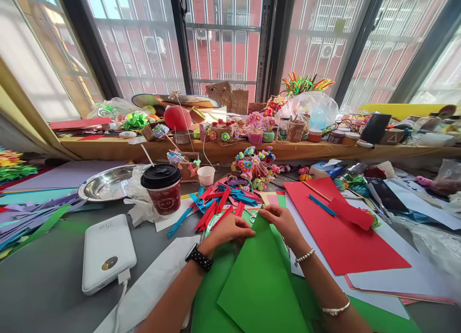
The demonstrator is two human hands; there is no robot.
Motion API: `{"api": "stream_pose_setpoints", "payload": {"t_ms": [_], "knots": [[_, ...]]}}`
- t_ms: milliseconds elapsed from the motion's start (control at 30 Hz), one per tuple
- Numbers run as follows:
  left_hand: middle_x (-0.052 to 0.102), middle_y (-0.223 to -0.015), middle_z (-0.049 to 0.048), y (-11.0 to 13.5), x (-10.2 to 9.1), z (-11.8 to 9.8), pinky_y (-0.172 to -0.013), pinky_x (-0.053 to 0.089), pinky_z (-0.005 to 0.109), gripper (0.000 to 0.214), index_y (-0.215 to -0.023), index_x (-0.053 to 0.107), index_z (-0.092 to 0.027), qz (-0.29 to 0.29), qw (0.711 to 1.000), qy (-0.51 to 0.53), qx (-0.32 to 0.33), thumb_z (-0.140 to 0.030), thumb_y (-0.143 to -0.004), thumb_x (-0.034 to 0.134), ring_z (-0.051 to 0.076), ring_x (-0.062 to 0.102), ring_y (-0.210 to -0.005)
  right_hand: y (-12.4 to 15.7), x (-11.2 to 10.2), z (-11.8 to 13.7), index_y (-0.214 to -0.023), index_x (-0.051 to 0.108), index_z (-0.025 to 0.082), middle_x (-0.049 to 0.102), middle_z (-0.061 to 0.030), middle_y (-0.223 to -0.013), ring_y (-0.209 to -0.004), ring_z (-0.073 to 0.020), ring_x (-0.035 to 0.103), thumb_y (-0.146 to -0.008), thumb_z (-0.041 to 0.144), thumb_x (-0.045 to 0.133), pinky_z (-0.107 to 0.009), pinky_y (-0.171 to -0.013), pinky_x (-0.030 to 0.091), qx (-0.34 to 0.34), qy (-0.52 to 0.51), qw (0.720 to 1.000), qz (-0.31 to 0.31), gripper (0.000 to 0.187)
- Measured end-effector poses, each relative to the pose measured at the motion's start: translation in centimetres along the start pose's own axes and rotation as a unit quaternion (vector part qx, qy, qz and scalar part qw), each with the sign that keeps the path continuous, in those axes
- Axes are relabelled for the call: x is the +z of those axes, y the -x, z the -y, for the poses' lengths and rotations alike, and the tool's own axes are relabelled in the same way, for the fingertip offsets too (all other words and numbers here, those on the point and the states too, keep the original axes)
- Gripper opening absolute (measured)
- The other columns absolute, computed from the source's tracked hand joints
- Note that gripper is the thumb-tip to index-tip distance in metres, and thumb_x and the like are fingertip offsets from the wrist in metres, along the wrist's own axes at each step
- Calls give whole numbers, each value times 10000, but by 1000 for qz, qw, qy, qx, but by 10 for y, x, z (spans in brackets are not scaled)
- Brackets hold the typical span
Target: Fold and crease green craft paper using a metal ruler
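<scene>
1. Paper [261, 280], green, is at six o'clock.
2. Right hand [283, 222]: grip pinches its twelve o'clock tip.
3. Left hand [230, 229]: grip pinches its eleven o'clock edge.
4. It looks light and bendy, may crease; best held softly by edges.

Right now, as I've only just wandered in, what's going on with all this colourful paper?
A person is handling a green sheet at a crowded table. The right hand pinches its top corner, while the left hand is at its left edge, just below. Beyond the left hand lies a loose pile of red strips and blue strips. A red sheet lies to the right.
</scene>
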State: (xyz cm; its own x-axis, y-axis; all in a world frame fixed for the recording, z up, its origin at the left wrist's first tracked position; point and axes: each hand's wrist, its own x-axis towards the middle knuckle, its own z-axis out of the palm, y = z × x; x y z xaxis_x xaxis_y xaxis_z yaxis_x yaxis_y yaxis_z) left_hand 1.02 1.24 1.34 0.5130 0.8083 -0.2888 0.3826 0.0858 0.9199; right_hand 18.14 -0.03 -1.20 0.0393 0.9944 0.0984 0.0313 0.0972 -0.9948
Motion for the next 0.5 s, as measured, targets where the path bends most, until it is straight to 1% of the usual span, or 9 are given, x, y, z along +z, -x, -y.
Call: {"api": "stream_pose_setpoints", "payload": {"t_ms": [167, 200, 267, 333, 367, 433, 500], "knots": [[532, -458, -32, -3, 1, 5, -455, 371, 216, 309, -563, 603, -137, 5, 1000, 13, -1, -417, -485, 710, 106, 496, -450, -6, 3, -4, -574, 566, 153, 477, 25, -527, -514, -98, 427, -679, 466, 572, -232, -502, 344, -13, 8, 999, -42, 331], [531, -453, -31, -3, 0, 6, -452, 374, 217, 313, -564, 604, -136, 5, 1000, 17, 1, -418, -483, 713, 106, 495, -444, -7, 2, -4, -586, 569, 155, 495, 19, -545, -533, -103, 446, -692, 474, 555, -232, -519, 357, -14, 10, 999, -49, 337], [531, -453, -29, -3, -2, 8, -462, 386, 222, 316, -558, 605, -132, -4, 1000, 25, 8, -415, -478, 719, 107, 498, -445, -5, -2, 0, -670, 602, 160, 562, -2, -630, -609, -118, 503, -714, 489, 522, -236, -578, 390, -11, 16, 999, -48, 342], [536, -476, -27, -2, -8, 9, -489, 401, 225, 318, -558, 605, -129, -28, 999, 37, 23, -416, -482, 719, 105, 501, -467, 0, -6, 6, -753, 633, 165, 610, -16, -704, -671, -132, 541, -712, 491, 523, -241, -616, 411, 3, 27, 1000, -13, 346], [541, -500, -27, -1, -11, 9, -509, 407, 224, 321, -567, 604, -129, -48, 997, 44, 32, -420, -489, 714, 103, 504, -488, 4, -8, 9, -746, 646, 163, 619, -16, -691, -660, -138, 550, -682, 482, 564, -241, -599, 417, 15, 35, 999, 18, 336], [552, -564, -27, -1, -18, 8, -559, 418, 219, 330, -608, 600, -134, -94, 993, 60, 47, -436, -514, 695, 99, 512, -545, 13, -10, 15, -672, 664, 152, 621, -8, -613, -586, -148, 554, -574, 432, 677, -240, -527, 418, 49, 52, 993, 98, 297], [565, -636, -22, 1, -25, 7, -610, 426, 220, 352, -671, 598, -140, -128, 988, 74, 54, -458, -539, 672, 98, 523, -603, 19, -12, 18, -612, 661, 145, 621, -4, -567, -528, -156, 553, -498, 386, 732, -242, -470, 412, 94, 66, 980, 164, 276]]}}
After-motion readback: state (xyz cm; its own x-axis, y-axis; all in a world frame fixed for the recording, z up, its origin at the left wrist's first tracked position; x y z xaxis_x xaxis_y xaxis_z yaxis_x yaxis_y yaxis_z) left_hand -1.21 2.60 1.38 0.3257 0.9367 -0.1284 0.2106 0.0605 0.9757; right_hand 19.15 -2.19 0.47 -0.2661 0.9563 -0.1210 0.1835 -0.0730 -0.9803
